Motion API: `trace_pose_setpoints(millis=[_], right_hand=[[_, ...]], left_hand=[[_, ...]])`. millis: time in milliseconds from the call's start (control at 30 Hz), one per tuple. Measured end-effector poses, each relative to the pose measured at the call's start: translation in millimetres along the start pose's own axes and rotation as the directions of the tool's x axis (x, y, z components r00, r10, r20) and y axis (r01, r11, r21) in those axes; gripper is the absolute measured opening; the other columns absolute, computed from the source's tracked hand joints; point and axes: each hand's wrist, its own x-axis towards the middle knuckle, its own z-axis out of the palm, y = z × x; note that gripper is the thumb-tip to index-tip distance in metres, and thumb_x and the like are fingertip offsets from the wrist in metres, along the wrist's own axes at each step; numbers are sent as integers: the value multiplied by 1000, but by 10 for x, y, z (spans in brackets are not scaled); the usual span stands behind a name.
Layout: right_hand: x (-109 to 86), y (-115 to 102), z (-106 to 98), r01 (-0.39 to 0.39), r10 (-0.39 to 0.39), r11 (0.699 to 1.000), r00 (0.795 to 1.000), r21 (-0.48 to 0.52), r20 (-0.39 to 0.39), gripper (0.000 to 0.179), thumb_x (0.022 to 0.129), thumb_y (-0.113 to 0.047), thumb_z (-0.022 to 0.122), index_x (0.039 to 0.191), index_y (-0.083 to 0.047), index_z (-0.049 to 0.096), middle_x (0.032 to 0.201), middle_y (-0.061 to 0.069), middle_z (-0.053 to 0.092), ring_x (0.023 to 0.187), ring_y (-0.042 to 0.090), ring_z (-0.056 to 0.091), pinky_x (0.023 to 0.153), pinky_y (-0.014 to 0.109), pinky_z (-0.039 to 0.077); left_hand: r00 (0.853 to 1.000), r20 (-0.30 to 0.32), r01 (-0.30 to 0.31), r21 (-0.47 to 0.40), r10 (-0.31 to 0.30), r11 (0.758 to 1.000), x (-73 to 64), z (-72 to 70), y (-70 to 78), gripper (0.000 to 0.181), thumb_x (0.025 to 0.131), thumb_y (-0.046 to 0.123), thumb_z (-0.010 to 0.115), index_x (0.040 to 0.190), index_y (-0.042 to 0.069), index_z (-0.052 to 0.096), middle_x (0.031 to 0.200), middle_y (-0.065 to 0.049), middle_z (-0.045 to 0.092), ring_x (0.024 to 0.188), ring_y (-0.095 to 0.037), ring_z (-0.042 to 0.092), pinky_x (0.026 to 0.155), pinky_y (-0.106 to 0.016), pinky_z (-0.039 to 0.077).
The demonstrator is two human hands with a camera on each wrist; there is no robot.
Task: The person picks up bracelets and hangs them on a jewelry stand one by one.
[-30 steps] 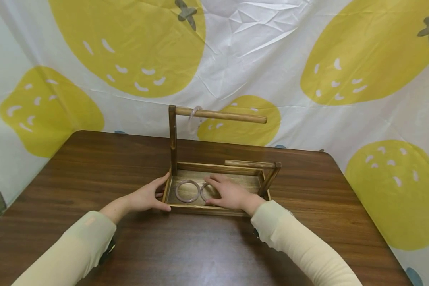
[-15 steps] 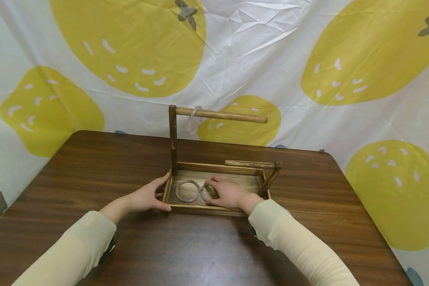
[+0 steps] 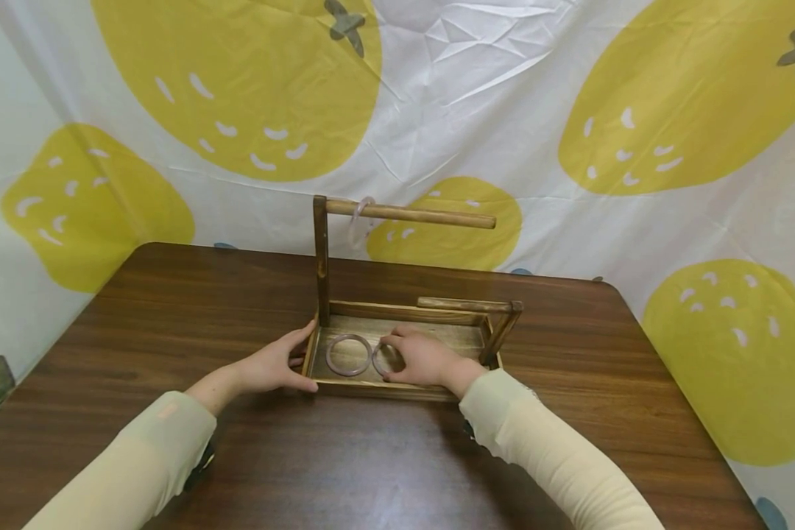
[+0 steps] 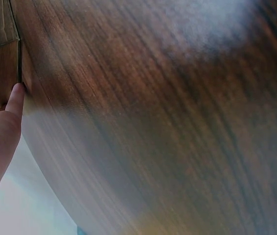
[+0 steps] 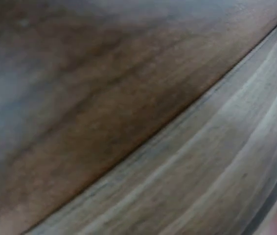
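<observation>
A slim, translucent pale-mauve ring (image 3: 374,359) is pinched by the right hand (image 3: 427,359) inside a brown wooden tray (image 3: 384,391), beside a matching ring (image 3: 329,357); the tray's left end is gripped by the left hand (image 3: 271,364).

A brown wood-grain table (image 3: 384,449) with rounded far corners, a white cloth (image 3: 483,125) that hung behind it, creases (image 3: 497,37) that shone near the top, big yellow lemon prints (image 3: 258,66) that covered the cloth, white flecks (image 3: 200,85) inside them, grey cross-shaped stems (image 3: 347,28) on the upper two.
</observation>
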Motion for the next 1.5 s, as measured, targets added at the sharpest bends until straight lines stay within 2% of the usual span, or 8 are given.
trace_pose_setpoints(millis=[300,433,667,833,1033,1200,1500], right_hand=[[46,-54,-69,-26,30,998,997,-50,64,56,78,-36,72,124,-7,57,116,10,57,100,20,58,86,34,53],[49,-48,-75,-29,31,999,998,-42,59,54,76,-34,73,121,-8,57,115,9,57,104,22,56,88,34,51],[52,1,-100,-65,63,996,998,65,27,63,75,-32,69,130,-5,51,122,11,55,107,22,50,83,32,51],[29,4,-146,-65,66,992,998,105,-11,66,74,-33,69,131,-4,51,119,12,55,102,21,50,80,30,51],[-4,-11,-173,-96,96,980,995,175,7,69,76,-33,69,135,-5,48,129,15,50,111,25,52,87,35,52],[-46,-38,-195,-92,95,972,995,214,-3,69,76,-34,69,136,-6,47,131,15,49,114,28,53,93,39,51],[-95,-85,-219,-62,73,973,997,222,-40,67,76,-35,69,134,-8,49,129,12,51,115,28,53,95,41,50]], left_hand=[[1000,-1,2,-10,-2,1000,7,1,17,111,77,20,78,149,-3,-3,153,-29,2,137,-45,24,110,-52,33],[1000,4,-2,-5,2,1000,-6,5,35,110,77,19,77,148,-4,-4,152,-30,1,136,-46,24,110,-52,33],[1000,3,1,7,-1,1000,-17,-2,80,109,78,18,77,148,-4,-4,152,-31,2,136,-47,24,109,-52,34],[1000,0,0,7,0,1000,-12,-3,79,109,78,17,77,148,-5,-4,152,-32,2,135,-48,24,109,-53,34],[1000,-1,0,2,0,1000,-26,-1,93,109,77,16,77,147,-6,-4,152,-32,2,135,-48,24,109,-53,34],[1000,0,5,3,-5,1000,-25,1,72,110,77,17,77,148,-5,-4,152,-32,2,135,-48,24,109,-53,35],[1000,-2,3,2,-3,1000,-17,2,57,110,77,16,77,148,-4,-4,152,-32,2,135,-48,24,108,-53,35]])
